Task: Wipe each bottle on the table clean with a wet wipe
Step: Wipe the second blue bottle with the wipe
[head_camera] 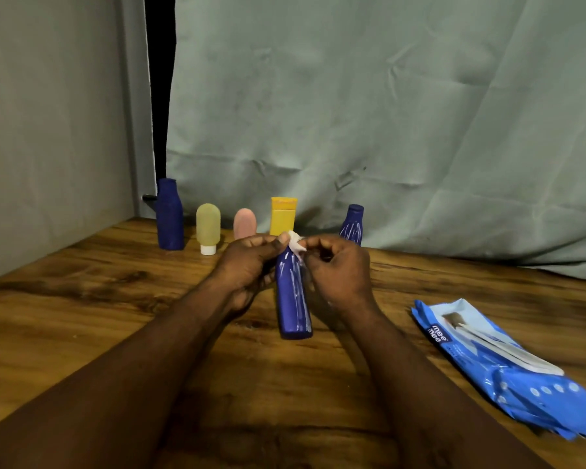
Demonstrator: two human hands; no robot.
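We are holding a slim blue plastic bottle (293, 299), streaked with white, roughly upright at the middle of the brown wood-grain table (82, 299). Whether its base is resting on the wood, we cannot tell. A small crumpled white wet wipe (295, 245) is sitting at the bottle's top, between our two hands.

Our left hand (251, 262) is gripping the bottle's upper part from the left, fingers curled round it and the thumb up against the wipe. Our right hand (339, 269) is closing in from the right, fingers curled tight and pinching the wipe against the neck. Both forearms are reaching in from the near edge.

Beyond the hands, five more containers are standing in a row along the far side of the table. From the left they are a tall dark blue bottle (170, 218), a pale yellow-green tube (208, 228) on its white cap, a rounded pink tube (245, 223), a yellow flat-topped bottle (283, 214) and a smaller blue bottle with white streaks (352, 225). Our hands are partly hiding the pink tube and the yellow bottle.

Near right, well apart from the hands, a glossy blue pack of wipes (501, 363) is lying flat on the table. A creased grey-green cloth backdrop (386, 113) is hanging behind the row.
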